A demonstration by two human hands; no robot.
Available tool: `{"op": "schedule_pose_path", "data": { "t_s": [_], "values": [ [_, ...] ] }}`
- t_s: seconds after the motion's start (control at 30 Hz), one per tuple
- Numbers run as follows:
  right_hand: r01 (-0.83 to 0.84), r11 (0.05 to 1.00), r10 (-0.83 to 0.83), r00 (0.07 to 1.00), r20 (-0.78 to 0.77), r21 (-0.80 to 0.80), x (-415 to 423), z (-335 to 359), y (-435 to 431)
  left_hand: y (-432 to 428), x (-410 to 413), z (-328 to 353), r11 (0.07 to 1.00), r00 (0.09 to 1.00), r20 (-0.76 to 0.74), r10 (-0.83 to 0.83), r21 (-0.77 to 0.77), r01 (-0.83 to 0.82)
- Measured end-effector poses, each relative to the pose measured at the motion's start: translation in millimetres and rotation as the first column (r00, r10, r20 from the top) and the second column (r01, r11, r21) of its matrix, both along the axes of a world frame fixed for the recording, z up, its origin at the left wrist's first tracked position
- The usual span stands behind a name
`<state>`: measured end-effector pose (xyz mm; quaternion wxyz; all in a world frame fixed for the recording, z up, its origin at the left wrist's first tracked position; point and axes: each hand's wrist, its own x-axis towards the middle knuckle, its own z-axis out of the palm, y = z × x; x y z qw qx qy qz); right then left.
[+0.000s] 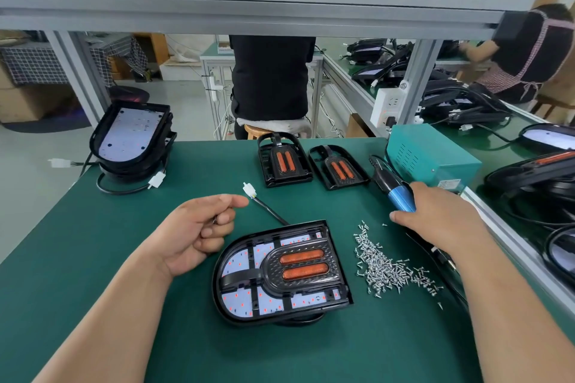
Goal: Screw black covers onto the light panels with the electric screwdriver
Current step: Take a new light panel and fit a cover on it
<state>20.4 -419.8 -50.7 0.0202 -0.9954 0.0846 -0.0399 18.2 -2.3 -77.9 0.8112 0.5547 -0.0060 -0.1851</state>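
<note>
1. The left hand (199, 232), just left of the panel (245, 298), has its fingers curled and pinches a tiny item (214, 220).
2. The right hand (441, 211) grips the screwdriver (401, 197) near the screws (382, 267).
3. One cover (298, 267) sits on the panel.
4. Two covers (284, 162) (337, 168) lie behind.
5. The label on the box (435, 155) is too small to read.

One white light panel (238, 300) under a black plastic cover (273, 270) is lying at lower centre. Two black plastic covers with orange strips (284, 160) are sitting at upper centre. At right, small silver screws (385, 267), too many to count, are lying in one heap.
</note>
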Motion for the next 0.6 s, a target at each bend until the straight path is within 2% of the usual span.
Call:
{"op": "schedule_pose_path", "data": {
  "t_s": [0.2,0.33,0.43,0.5,0.6],
  "values": [
    [0.024,0.988,-0.034,0.998,0.061,0.153,0.2,-0.6,-4.0,-2.5,-0.1,1.9,0.999,1.000,0.013,0.027,0.021,-0.028],
    [-0.019,0.912,-0.043,0.989,0.141,0.410,0.1,7.2,-5.1,-4.7,-1.5,6.0,0.999,0.999,-0.017,0.049,-0.018,-0.049],
    [-0.087,0.777,-0.081,0.968,0.236,0.624,-2.2,14.8,-4.1,-7.7,-2.5,7.7,0.994,0.997,-0.058,0.055,-0.091,-0.060],
    [-0.138,0.652,-0.118,0.953,0.279,0.746,-2.8,19.1,-2.3,-9.9,-2.0,7.1,0.991,0.995,-0.067,0.068,-0.112,-0.075],
    [-0.208,0.327,-0.140,0.954,0.265,0.922,-4.7,23.4,5.3,-13.2,-0.8,4.3,0.989,0.995,-0.060,0.080,-0.116,-0.086]
  ]
}}
